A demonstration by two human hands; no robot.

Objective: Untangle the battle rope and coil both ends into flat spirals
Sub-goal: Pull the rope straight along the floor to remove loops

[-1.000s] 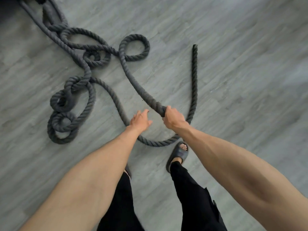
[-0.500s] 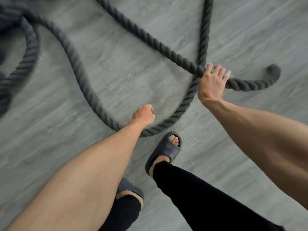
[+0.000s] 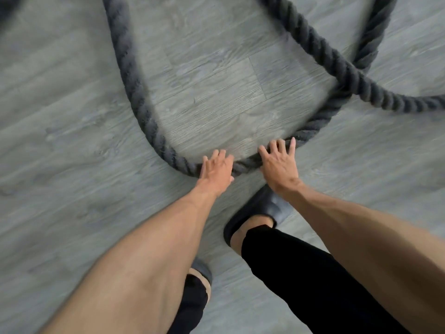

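A thick dark grey battle rope (image 3: 134,92) lies on the floor in a wide U-shaped bend, with a second strand (image 3: 320,51) crossing over it at the upper right. My left hand (image 3: 216,169) and my right hand (image 3: 279,162) hover side by side over the bottom of the bend, fingers straight and spread. Both hands lie over the rope, and it is unclear whether they touch it. Neither hand grips anything. The rope's ends are out of frame.
The grey wood-plank floor (image 3: 60,165) spreads all around. My two feet in dark slippers (image 3: 255,213) stand just behind the rope's bend, below my hands. More rope shows blurred at the top left corner (image 3: 7,6).
My right hand let go of the raised strand, which dropped across the loop. Both hands then came down to the bend near my feet, and the view moved much closer to the floor.
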